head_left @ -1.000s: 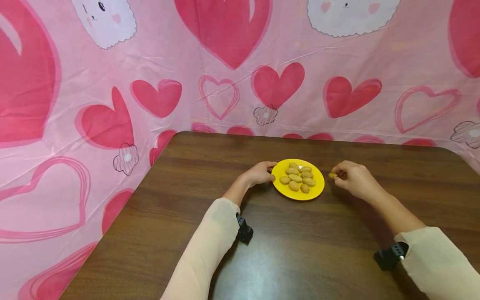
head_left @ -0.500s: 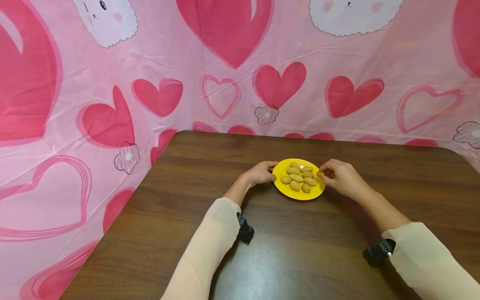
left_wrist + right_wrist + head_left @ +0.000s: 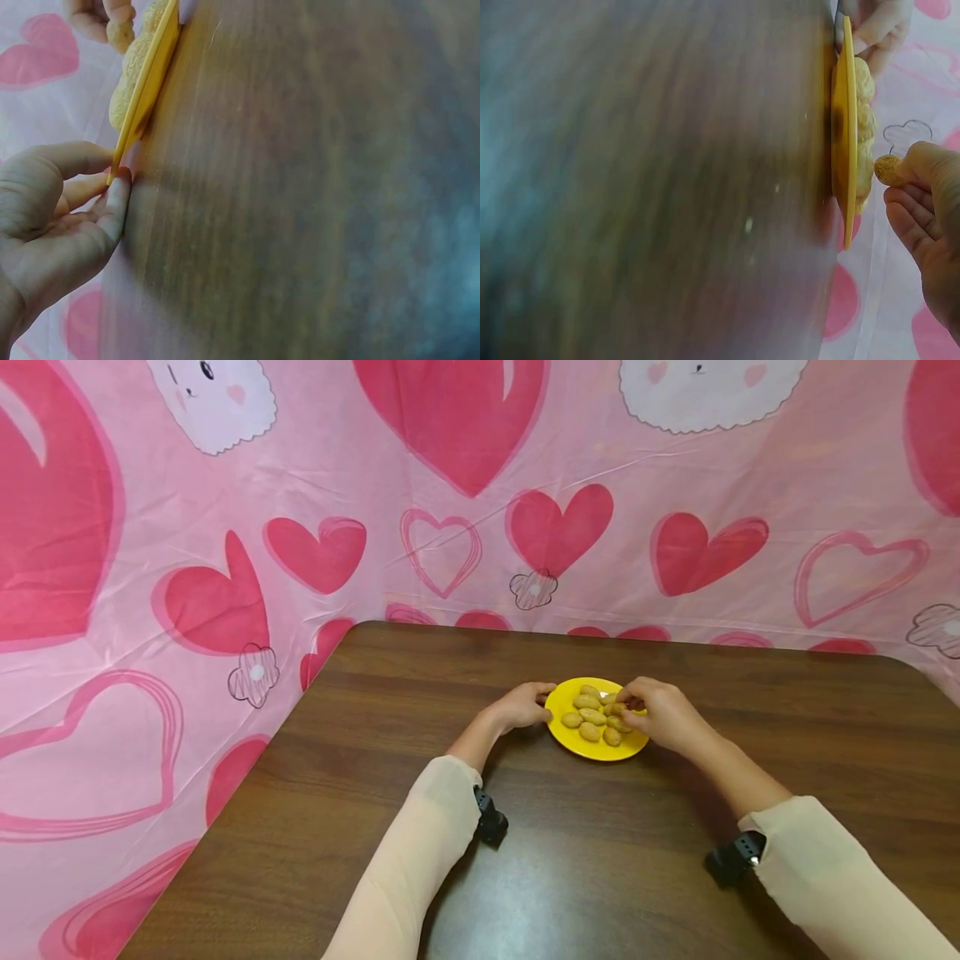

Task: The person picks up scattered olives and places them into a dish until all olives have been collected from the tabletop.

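A yellow plate (image 3: pixel 561 735) bears several tan, rough-shelled peanuts (image 3: pixel 590 717). My left hand (image 3: pixel 521 706) pinches the plate's left rim. In the left wrist view, the thumb of my left hand (image 3: pixel 60 217) lies on one side of the rim (image 3: pixel 129 135) and the fingers on the other. My right hand (image 3: pixel 663 714) is over the plate's right side. Between its thumb and fingertips it pinches one peanut (image 3: pixel 888 170), which the right wrist view shows just above the heap, apart from it. The right hand partly covers the peanuts on that side.
The plate stands on a dark brown wooden table (image 3: pixel 360 777), whose far edge meets a pink heart-print cloth (image 3: pixel 450 443). A black camera is strapped at each wrist, the left camera (image 3: pixel 491 818) and the right camera (image 3: pixel 735 860).
My right hand has moved left with its peanut, from beside the plate to over the plate's right side. The left hand has stayed at the rim.
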### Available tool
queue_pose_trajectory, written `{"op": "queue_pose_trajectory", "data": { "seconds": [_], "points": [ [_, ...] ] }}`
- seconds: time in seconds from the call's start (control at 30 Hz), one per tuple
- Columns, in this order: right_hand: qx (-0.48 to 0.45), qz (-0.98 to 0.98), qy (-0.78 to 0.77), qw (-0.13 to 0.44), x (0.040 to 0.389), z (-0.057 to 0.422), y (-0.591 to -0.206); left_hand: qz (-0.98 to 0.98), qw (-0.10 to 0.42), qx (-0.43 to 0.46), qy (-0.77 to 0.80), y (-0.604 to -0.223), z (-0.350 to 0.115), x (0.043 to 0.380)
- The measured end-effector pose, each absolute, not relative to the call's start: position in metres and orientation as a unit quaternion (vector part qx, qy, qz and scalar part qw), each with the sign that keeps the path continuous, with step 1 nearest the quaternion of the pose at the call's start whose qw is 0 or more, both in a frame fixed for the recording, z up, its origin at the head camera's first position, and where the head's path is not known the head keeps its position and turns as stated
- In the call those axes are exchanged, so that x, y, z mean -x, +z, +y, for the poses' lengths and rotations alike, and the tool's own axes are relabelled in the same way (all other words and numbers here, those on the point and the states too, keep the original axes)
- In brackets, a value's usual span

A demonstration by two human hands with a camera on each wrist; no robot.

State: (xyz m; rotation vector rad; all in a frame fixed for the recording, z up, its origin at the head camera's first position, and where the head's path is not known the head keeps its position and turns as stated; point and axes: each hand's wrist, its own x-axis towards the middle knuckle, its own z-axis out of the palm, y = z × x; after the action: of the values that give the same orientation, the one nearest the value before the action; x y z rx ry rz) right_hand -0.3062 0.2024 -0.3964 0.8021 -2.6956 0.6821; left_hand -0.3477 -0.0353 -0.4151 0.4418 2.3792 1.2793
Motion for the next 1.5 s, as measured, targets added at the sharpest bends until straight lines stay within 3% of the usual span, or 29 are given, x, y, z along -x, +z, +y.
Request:
{"op": "queue_pose_trajectory", "data": {
  "seconds": [1.07, 1.5],
  "points": [
    [-0.274, -0.933, 0.221, 0.073, 0.307, 0.189, -0.396, 0.854, 0.196, -0.16, 0.455, -0.415, -0.033, 0.346],
    [-0.283, -0.934, 0.19, 0.108, 0.296, 0.207, -0.394, 0.854, 0.2, -0.158, 0.454, -0.415, -0.036, 0.346]
  ]
}}
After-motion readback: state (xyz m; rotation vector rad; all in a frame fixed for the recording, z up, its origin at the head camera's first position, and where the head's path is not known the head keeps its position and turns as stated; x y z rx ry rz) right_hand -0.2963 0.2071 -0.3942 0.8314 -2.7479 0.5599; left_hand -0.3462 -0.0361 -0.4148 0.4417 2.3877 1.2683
